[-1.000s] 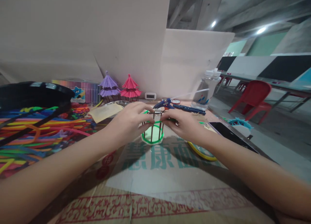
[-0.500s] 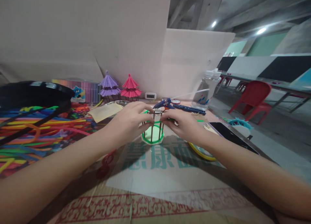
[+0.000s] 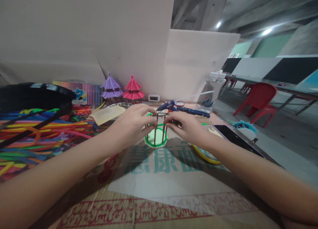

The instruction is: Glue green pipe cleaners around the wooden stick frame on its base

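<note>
A small round pavilion frame (image 3: 155, 136) stands upright in front of me, with thin brown posts and a green pipe cleaner ring (image 3: 156, 145) around its pale base. My left hand (image 3: 132, 123) is at its left side, thumb and fingers closed near the posts. From the right, my right hand (image 3: 186, 124) pinches at the upper part of the frame. A green pipe cleaner (image 3: 161, 124) runs across the posts between my two sets of fingertips. My fingers hide parts of the frame's upper sides.
Many coloured pipe cleaners (image 3: 49, 133) lie at left beside a black round object (image 3: 37, 96). Purple (image 3: 111, 86) and red (image 3: 132, 89) pagoda-like roofs stand behind. A blue glue gun (image 3: 166, 105), clear bottle (image 3: 207, 95), phone (image 3: 236, 139) and yellow ring (image 3: 206, 158) are rightward.
</note>
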`<state>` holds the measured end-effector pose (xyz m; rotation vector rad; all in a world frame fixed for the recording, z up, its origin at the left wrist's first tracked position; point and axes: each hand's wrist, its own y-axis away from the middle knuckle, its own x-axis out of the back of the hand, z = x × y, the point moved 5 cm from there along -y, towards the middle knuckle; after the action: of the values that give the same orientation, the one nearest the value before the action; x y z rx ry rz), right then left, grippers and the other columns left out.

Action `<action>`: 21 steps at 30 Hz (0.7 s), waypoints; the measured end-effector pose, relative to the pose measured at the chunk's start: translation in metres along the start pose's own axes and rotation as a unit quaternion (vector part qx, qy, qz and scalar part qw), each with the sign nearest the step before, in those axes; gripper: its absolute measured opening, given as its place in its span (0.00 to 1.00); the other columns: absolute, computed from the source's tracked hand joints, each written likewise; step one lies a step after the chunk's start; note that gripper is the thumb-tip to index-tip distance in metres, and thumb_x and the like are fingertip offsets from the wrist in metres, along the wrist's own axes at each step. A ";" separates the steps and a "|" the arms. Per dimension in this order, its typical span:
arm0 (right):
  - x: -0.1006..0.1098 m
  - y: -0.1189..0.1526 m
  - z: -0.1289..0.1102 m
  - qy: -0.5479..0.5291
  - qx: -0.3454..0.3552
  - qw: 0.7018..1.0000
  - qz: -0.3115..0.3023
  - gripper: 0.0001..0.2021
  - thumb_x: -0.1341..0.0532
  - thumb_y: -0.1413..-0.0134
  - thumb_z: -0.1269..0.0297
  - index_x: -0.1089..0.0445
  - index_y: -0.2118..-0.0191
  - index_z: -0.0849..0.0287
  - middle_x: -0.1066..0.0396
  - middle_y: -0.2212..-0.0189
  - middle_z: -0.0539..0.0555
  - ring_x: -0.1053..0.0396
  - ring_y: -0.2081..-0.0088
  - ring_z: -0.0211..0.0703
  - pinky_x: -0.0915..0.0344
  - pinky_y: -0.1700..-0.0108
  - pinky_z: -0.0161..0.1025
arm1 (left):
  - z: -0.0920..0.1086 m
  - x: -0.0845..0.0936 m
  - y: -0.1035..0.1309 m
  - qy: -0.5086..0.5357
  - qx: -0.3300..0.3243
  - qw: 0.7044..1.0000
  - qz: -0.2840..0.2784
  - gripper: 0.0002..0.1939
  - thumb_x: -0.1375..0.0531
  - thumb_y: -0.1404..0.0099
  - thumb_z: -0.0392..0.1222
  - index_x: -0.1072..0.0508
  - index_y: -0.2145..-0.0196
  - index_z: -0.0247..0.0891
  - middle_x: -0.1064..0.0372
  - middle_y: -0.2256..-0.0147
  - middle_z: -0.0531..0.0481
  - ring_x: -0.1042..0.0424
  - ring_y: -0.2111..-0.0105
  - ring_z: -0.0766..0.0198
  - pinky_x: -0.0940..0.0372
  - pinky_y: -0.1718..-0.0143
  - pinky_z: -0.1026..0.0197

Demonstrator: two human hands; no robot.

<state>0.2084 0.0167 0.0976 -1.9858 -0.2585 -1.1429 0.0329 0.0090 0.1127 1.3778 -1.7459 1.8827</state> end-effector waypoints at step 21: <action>0.000 0.001 -0.005 0.036 0.036 0.999 -0.002 0.08 0.42 0.40 0.74 0.28 0.61 0.57 0.23 0.63 0.53 0.30 0.62 0.43 0.38 0.59 0.38 | 0.001 0.001 -0.001 0.001 -0.001 1.000 0.002 0.07 0.41 0.31 0.38 0.23 0.64 0.40 0.26 0.55 0.45 0.29 0.54 0.56 0.33 0.52 0.49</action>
<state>0.2055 0.0121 0.0979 -1.8770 -0.2629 -1.1890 0.0339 0.0078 0.1140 1.3720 -1.7507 1.8833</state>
